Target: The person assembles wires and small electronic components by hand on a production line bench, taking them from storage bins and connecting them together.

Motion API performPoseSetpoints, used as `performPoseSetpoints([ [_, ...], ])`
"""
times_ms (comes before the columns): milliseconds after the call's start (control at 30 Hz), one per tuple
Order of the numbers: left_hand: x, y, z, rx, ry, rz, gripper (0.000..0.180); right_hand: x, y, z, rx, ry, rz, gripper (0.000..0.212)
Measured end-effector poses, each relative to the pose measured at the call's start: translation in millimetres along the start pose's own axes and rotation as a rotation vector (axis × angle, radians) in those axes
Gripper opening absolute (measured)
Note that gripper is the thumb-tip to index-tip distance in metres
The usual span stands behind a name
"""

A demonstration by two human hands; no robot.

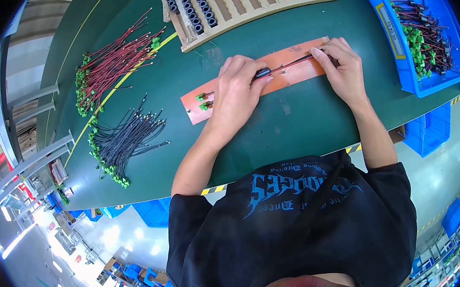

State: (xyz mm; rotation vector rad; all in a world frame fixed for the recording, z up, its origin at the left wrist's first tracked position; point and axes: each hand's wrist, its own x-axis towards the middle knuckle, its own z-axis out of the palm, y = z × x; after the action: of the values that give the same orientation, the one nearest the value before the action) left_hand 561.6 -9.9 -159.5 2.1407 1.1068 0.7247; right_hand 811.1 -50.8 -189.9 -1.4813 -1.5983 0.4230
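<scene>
An orange strip-shaped board (305,72) lies slantwise on the green table. Over its middle, my left hand (236,89) is closed, with thumb and fingertips on a black cylindrical core (262,72). A pair of red and black wires (290,64) runs from the core along the board to my right hand (343,70). There, my right thumb and forefinger pinch the wires' far ends near the board's right end. Two green connectors (206,105) show on the board left of my left hand, with short wire pieces going under it. My left palm hides the stretch between.
Left on the table lie a bundle of red wires (118,60) with green connectors and a bundle of black wires (129,135). Behind the board stands a slotted tan tray (236,13), partly filled with black cores (195,6). A blue bin (438,82) of wired connectors sits at right.
</scene>
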Motion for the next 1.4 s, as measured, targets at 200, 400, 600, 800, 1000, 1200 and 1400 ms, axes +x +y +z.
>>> performPoseSetpoints([
  [200,2.7,-1.3,8.3,0.1,0.024,0.062,0.018,5.4,3.6,-4.9,0.014,-0.011,-0.018,0.019],
  [400,9.8,-5.4,23.1,0.039,0.059,0.108,0.018,7.2,10.7,-7.5,0.021,-0.005,-0.018,0.017],
  [600,12.7,-6.3,26.5,0.051,0.077,0.145,0.017,6.1,13.4,-6.0,0.051,-0.008,0.017,0.016],
  [800,13.7,-5.7,29.6,0.084,0.085,0.181,0.018,4.4,15.4,-7.6,0.027,-0.051,0.002,0.011],
  [1000,17.0,-8.8,35.1,0.066,0.079,0.204,0.017,4.3,17.8,-5.4,0.06,0.006,-0.024,0.015],
  [1200,23.1,-5.7,36.7,0.011,0.06,0.187,0.017,9.3,20.0,-7.5,0.057,0.0,-0.009,0.015],
  [1400,29.9,-7.4,31.5,0.001,0.056,0.218,0.018,15.8,21.2,-7.5,0.036,0.031,-0.069,0.015],
])
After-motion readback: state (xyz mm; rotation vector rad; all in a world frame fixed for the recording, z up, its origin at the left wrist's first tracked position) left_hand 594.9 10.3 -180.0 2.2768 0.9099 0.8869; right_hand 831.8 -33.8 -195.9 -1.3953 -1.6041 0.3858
